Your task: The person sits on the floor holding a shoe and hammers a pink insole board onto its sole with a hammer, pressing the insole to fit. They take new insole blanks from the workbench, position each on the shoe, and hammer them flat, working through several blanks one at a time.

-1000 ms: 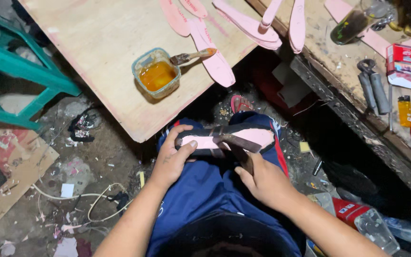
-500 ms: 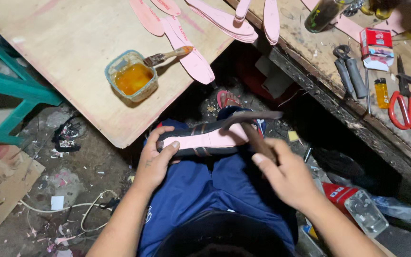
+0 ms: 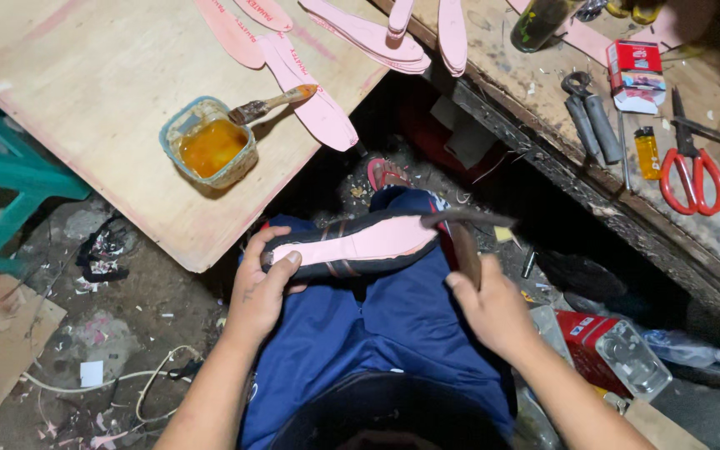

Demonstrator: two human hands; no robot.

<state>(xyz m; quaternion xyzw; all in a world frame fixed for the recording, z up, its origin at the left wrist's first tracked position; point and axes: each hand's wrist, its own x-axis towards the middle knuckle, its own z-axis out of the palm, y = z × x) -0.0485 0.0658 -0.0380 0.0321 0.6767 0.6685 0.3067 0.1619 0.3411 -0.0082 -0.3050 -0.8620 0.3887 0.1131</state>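
On my lap lies a dark shoe with a pink insole (image 3: 352, 244), sole side up. My left hand (image 3: 262, 283) grips its heel end, thumb on the pink part. My right hand (image 3: 493, 312) holds a hammer (image 3: 464, 237) by its wooden handle. The dark metal head rests over the toe end of the shoe. My legs wear blue trousers (image 3: 377, 333).
A plywood board (image 3: 118, 92) holds a tub of amber glue (image 3: 210, 146) with a brush, and several pink insoles (image 3: 318, 108). The bench at right carries pliers (image 3: 589, 117), a yellow lighter (image 3: 647, 154), red scissors (image 3: 689, 171). A teal stool (image 3: 2, 192) stands left. A red box (image 3: 593, 346) lies on the littered floor.
The hammer has swung from above the shoe's middle toward its toe end. My right hand has moved back along the handle. The shoe stays on my lap in my left hand.
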